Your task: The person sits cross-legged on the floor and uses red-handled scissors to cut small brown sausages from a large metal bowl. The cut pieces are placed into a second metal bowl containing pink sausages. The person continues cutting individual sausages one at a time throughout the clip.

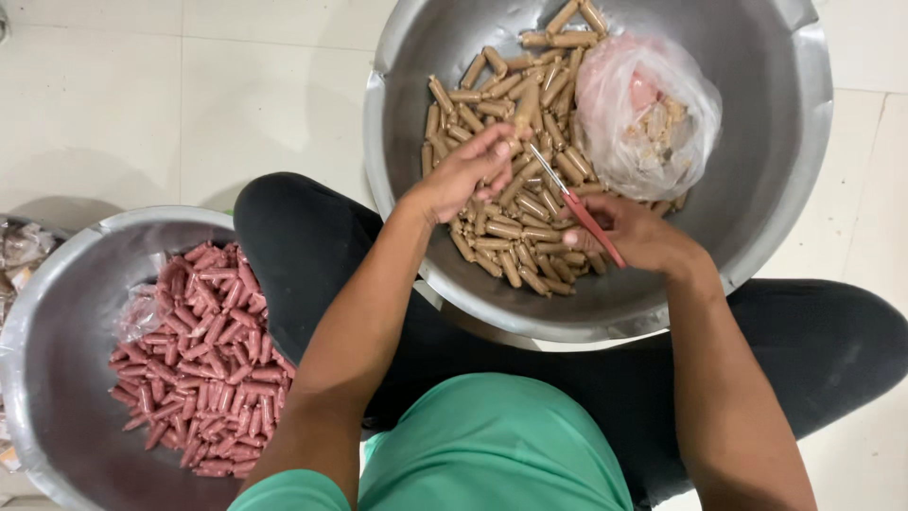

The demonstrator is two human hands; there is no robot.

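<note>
The left hand (463, 175) pinches one tan sausage (526, 106) between thumb and fingertips, lifted just over the heap; its long axis runs almost straight away from the person, upper end tipped slightly to the right, lower end buried in the grip; it looks pale brown, smooth, short and cylindrical, like the pile of tan sausages (515, 203) beneath it. The right hand (638, 235) is closed round the red handles of a pair of scissors (572, 206); the thin metal blades slant up and leftward, the tips touching or just beside the base of the held sausage; whether the blades are parted I cannot tell. Both hands hover inside the big steel bowl (757, 218); beyond the right hand, against the far right wall, sits a crumpled clear plastic bag (648, 114) with pinkish and pale scraps inside; to the right of the right hand the bowl's floor lies bare up to the rim; the near rim passes just under both wrists. Well off to the left of the left hand, a second steel bowl (57, 312) holds a heap of reddish sausages (203, 360) with a scrap of clear film among them; the person's dark-clad knee (303, 246) lies between the two bowls, pale tiled floor (142, 104) beyond.
</note>
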